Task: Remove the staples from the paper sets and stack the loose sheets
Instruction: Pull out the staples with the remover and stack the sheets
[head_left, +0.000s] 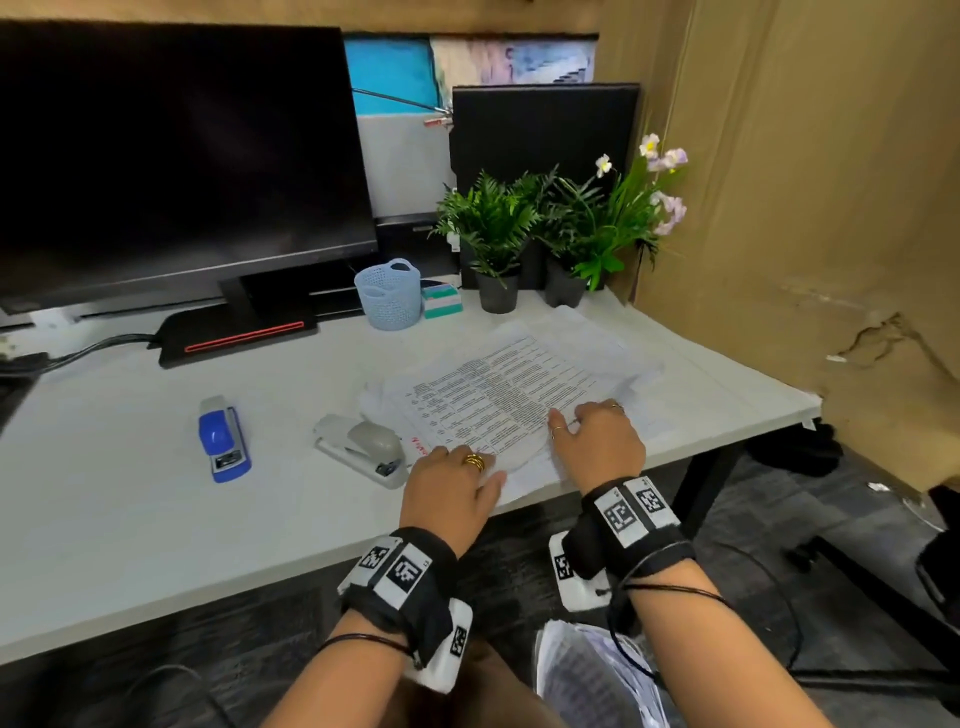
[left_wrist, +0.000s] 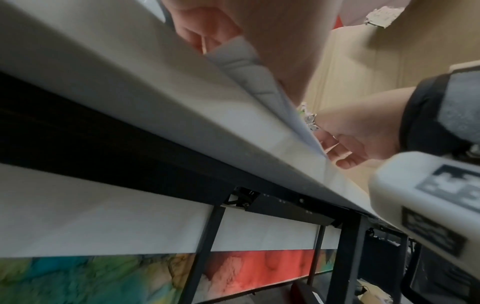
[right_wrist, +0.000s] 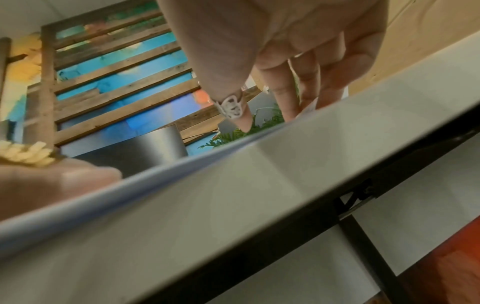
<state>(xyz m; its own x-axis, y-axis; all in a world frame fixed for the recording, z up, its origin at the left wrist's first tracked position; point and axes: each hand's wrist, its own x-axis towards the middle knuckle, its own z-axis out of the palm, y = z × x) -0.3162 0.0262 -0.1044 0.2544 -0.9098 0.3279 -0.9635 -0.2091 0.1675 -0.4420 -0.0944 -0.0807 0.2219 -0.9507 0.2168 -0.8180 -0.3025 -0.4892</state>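
The stapler (head_left: 224, 439) is blue and grey; another stapler (head_left: 363, 449) is plain grey. The basket (head_left: 388, 293) is pale blue with a perforated pattern. The sheets (head_left: 511, 389) are white with black print.

Print on the top sheet (head_left: 498, 395) is too small to read. The left hand (head_left: 447, 493) covers that sheet's near corner, so any staple there is hidden. Both wrist views cut the hands at the top edge.

Printed sheets (head_left: 498, 395) flat in loose, skewed pile at desk's front right; near edge overhanging.
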